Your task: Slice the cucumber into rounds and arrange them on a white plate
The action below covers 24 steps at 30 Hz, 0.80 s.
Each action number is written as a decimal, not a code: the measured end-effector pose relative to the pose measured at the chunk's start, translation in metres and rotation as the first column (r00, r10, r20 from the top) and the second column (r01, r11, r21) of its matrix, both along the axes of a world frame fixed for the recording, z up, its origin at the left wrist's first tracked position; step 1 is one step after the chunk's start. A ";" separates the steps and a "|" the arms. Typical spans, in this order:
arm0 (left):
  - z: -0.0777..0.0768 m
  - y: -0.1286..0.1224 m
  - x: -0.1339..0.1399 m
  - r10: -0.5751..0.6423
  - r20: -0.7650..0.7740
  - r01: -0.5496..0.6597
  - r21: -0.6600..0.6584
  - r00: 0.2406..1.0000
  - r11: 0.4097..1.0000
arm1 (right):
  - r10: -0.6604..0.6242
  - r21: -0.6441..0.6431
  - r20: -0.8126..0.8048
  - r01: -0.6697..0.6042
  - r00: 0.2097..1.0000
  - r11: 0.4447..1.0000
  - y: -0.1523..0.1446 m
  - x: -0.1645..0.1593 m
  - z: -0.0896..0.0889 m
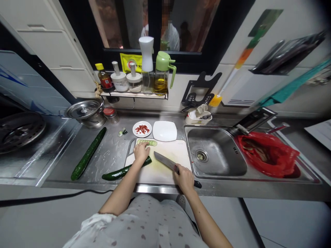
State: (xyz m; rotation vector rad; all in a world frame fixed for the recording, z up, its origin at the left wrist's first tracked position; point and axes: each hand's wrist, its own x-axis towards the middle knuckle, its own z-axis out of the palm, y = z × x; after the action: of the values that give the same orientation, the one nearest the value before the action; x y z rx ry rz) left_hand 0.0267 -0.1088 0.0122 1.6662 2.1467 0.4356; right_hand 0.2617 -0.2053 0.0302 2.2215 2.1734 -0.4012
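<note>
Stainless-steel worktop, centre of the frame: a round white plate holds chopped red pieces, beside a squarish white dish. Below, the left hand, fingers loosely spread, touches thin slices on the smooth board, whose left edge a glossy cucumber crosses. The right hand grips a broad-bladed knife; bare board extends rightward to the sink.

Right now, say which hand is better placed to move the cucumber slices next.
Probably the left hand: it is beside the cucumber slices, while the right hand holds the knife.
</note>
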 end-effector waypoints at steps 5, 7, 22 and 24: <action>0.004 -0.030 -0.007 -0.031 0.004 0.031 0.043 1.000 0.999 | 0.014 0.000 -0.019 -0.014 1.000 1.000 0.002 -0.005 0.000; 0.005 -0.041 -0.011 -0.057 0.002 0.056 0.075 0.998 0.996 | 0.012 0.001 -0.025 -0.012 1.000 1.000 0.002 -0.007 0.001; 0.002 -0.078 -0.032 -0.247 -0.022 0.247 0.187 0.969 0.951 | 0.011 -0.138 -0.143 -0.031 0.990 0.990 -0.002 -0.038 0.019; 0.002 -0.077 -0.031 -0.267 -0.014 0.264 0.198 0.964 0.944 | 0.023 -0.157 -0.138 -0.045 0.990 0.987 -0.001 -0.041 0.023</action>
State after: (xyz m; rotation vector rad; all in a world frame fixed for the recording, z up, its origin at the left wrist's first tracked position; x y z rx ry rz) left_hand -0.0048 -0.1854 0.0137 2.0223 1.8816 0.5929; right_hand 0.2203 -0.2064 0.0531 2.1271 2.1515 -0.7184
